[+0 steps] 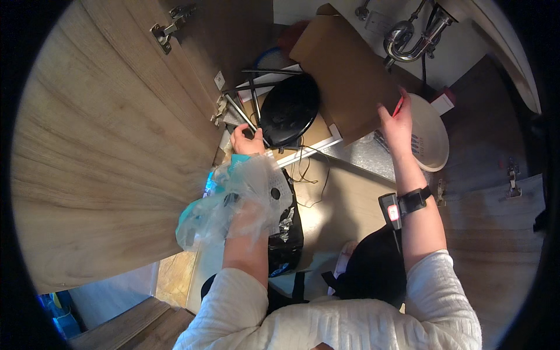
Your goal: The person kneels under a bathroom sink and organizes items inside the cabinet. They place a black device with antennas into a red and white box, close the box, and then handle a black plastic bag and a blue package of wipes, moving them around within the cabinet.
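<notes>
My left hand (247, 139) grips the near end of a thin metal rod (238, 109) beside a glossy black oval object (291, 109). That object lies with more dark rods (254, 94) in an open shallow cardboard box (308, 153) with white edges. Clear and teal plastic bags (245, 197) hang around my left forearm. My right hand (397, 122) holds the right edge of the box's raised brown cardboard lid (345, 74), with something red by the fingers. The lid hides part of the cabinet's back.
A chrome sink trap (411, 46) hangs at upper right, above a pale plastic basin (431, 135). An open wooden door (109, 144) stands at left. A black plastic bag (286, 245) lies below my left hand, and a thin cable (323, 188) trails out of the box.
</notes>
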